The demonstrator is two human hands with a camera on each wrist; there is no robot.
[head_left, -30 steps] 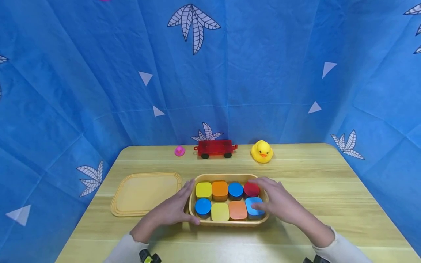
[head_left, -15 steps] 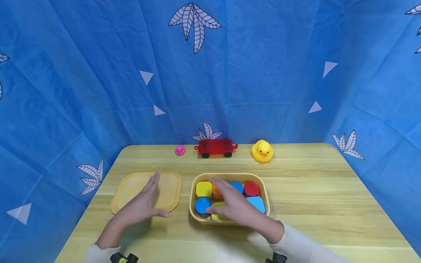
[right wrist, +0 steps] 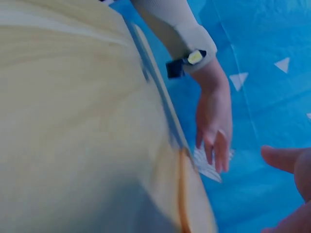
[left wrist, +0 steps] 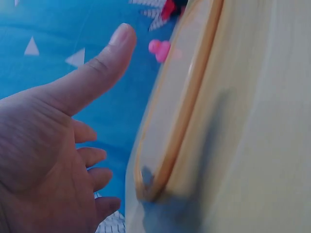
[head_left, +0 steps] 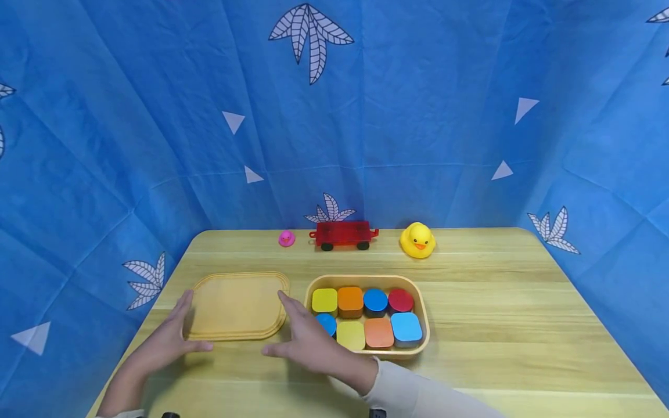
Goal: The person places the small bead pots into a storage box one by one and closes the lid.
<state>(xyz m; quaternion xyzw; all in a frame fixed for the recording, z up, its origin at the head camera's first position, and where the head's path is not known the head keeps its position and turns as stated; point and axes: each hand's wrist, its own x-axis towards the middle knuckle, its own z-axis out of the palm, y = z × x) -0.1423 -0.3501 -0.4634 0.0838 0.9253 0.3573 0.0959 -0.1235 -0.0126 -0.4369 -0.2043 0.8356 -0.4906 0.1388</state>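
A flat tan lid-like tray (head_left: 235,305) with rounded corners and a raised rim lies on the left part of the table. My left hand (head_left: 162,345) is at its left end, fingers extended and thumb apart. At its right end is my right hand (head_left: 308,342), likewise spread, its fingertips near the rim. Neither hand holds anything. In the left wrist view the palm of my left hand (left wrist: 43,145) faces the tray's long edge (left wrist: 187,111). To the right stands a tan bin (head_left: 366,281) holding several round and square coloured blocks (head_left: 378,332), partly overlapped by my right hand.
Along the back of the table are a small pink duck (head_left: 286,238), a red wagon (head_left: 342,233) with black wheels and a larger yellow duck (head_left: 418,240). Behind and beside the wooden table (head_left: 496,325) hangs a blue patterned cloth (head_left: 428,104).
Both hands have moved left, away from the bin's two ends to the two ends of the flat tray. The flat tray has shifted slightly right in the last half second.
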